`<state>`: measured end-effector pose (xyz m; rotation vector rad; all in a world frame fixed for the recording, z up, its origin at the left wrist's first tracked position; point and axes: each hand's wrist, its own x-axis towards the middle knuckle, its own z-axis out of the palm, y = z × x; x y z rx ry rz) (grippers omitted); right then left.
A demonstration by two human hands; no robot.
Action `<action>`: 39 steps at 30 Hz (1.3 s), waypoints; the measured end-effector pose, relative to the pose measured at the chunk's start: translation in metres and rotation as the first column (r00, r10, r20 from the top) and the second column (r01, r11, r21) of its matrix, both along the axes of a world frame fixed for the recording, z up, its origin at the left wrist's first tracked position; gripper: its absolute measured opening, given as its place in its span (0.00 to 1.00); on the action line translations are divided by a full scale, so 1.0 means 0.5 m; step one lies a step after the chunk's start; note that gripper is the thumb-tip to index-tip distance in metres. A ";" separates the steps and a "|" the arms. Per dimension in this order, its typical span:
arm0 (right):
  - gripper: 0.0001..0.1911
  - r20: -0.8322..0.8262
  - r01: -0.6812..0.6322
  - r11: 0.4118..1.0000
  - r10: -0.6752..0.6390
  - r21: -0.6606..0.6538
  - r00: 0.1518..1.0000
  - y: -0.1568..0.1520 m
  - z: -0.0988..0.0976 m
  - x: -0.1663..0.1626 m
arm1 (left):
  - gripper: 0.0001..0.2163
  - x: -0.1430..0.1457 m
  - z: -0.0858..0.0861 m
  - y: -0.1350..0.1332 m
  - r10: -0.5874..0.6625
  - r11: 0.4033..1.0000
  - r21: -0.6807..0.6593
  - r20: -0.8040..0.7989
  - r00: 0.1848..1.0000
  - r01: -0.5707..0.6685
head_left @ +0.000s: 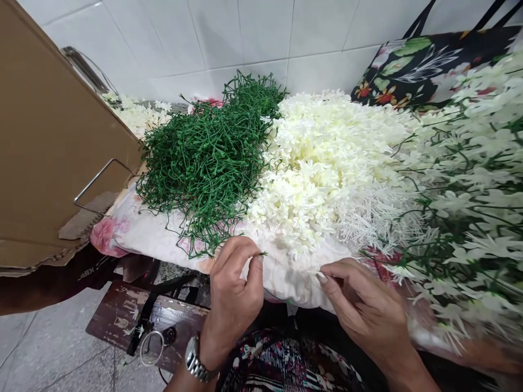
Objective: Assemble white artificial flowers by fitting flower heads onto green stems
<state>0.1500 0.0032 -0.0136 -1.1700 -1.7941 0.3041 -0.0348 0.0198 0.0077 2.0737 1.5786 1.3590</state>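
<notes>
My left hand (237,280), with a metal watch at its wrist, pinches a green plastic flower stem (265,253) whose tip pokes out past the thumb and forefinger. Across from it, my right hand (368,307) is closed in a pinch on a small whitish piece (319,274), too small to make out well. A gap separates the two hands. Just beyond the left hand lies a tangled heap of green stems (208,147). White artificial blossoms (318,163) are piled in the middle, with thin white spiky pieces (373,215) at their near right side.
Assembled white flowers on green stems (469,218) crowd the right side. A cardboard box (61,136) stands at the left. Flowered cloth (153,231) covers the work surface. Below are a worn wooden stool (183,318) and a white ring (143,348). A black floral bag (408,71) leans against the tiled wall.
</notes>
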 end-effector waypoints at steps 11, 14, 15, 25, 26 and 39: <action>0.06 -0.064 -0.148 0.983 0.142 -0.105 0.988 -0.018 0.069 -0.010 | 0.07 0.048 -0.014 -0.041 -0.154 0.811 -0.311 0.704 0.693 0.496; 0.06 -0.039 -0.160 0.981 0.157 -0.109 0.987 -0.017 0.061 -0.012 | 0.08 0.048 -0.017 -0.042 -0.171 0.828 -0.325 0.629 0.758 0.457; 0.06 -0.032 -0.163 0.981 0.160 -0.105 0.987 -0.017 0.057 -0.012 | 0.08 0.047 -0.017 -0.042 -0.183 0.835 -0.324 0.597 0.781 0.444; 0.06 0.110 -0.139 0.988 0.147 -0.072 0.983 -0.013 0.046 -0.010 | 0.08 0.049 -0.018 -0.039 -0.282 0.888 -0.255 0.354 0.892 0.382; 0.07 0.116 -0.142 0.987 0.149 -0.070 0.982 -0.012 0.045 -0.010 | 0.08 0.049 -0.020 -0.038 -0.279 0.887 -0.262 0.351 0.894 0.380; 0.07 0.132 -0.189 0.973 0.206 -0.136 0.969 0.001 0.015 0.002 | 0.09 0.051 -0.046 -0.023 -0.321 0.914 -0.212 0.144 0.936 0.346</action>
